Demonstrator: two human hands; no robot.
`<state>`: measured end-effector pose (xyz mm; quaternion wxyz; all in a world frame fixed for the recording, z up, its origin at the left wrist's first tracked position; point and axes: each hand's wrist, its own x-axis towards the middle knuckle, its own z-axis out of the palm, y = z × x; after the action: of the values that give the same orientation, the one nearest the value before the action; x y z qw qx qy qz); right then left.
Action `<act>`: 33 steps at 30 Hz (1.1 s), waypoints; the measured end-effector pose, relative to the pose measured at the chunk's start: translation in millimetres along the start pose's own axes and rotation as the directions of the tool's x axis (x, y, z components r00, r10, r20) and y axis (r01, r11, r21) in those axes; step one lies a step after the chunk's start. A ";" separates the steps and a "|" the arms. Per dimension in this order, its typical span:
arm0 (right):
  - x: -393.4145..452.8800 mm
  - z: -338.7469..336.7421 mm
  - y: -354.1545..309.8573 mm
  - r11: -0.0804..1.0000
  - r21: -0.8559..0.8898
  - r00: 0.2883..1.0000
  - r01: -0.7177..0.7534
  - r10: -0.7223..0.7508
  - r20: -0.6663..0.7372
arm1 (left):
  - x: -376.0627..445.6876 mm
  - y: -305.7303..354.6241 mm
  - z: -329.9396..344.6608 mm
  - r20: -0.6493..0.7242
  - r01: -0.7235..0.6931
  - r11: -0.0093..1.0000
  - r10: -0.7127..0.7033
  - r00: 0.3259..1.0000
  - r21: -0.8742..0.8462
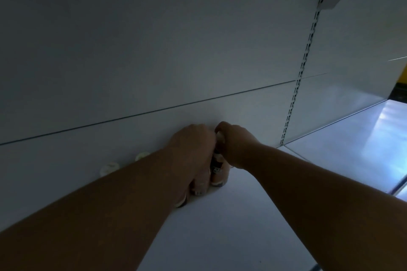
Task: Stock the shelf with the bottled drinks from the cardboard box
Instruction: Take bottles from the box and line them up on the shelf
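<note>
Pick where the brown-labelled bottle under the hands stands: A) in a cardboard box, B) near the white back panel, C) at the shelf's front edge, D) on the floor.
B: the brown-labelled bottle stands on the white shelf near the back panel, both hands on it.

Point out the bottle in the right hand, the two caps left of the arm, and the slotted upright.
bottle point(219, 175): head view, on its label.
caps point(109, 168): head view, top of the nearer cap.
upright point(305, 68): head view, mid strip.
</note>
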<state>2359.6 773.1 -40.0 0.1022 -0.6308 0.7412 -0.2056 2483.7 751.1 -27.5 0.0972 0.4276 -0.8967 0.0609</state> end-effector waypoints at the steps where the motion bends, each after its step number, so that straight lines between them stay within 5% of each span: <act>1: 0.8 -0.4 -0.9 1.000 0.001 1.000 -0.003 0.003 0.005 | -0.2 -0.8 0.6 -0.002 -0.010 1.000 0.010 1.000 0.025; 6: -15.5 -12.5 -4.6 0.997 0.058 0.999 -0.044 0.043 0.020 | -18.3 -3.7 2.9 -0.119 -0.062 0.985 0.081 0.990 0.159; 11: -68.0 -48.7 3.5 1.000 -0.023 0.997 -0.011 0.009 -0.079 | -52.0 19.2 -0.7 -0.202 -0.089 0.990 0.110 0.973 0.112; 23: -269.3 -130.2 60.1 0.962 -0.209 0.955 -0.176 0.116 -0.271 | -146.7 202.5 -6.7 -0.001 -0.252 0.916 0.265 0.964 -0.311; 33: -429.8 -64.9 230.1 0.806 -0.100 0.804 -0.583 0.555 -0.213 | -216.6 393.8 133.2 0.287 -0.426 0.795 0.568 0.771 -0.431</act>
<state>2206.3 1231.9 -128.1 0.0435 -0.3644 0.9165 -0.1592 2294.1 1136.0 -216.5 -0.0365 0.1501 -0.9748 -0.1608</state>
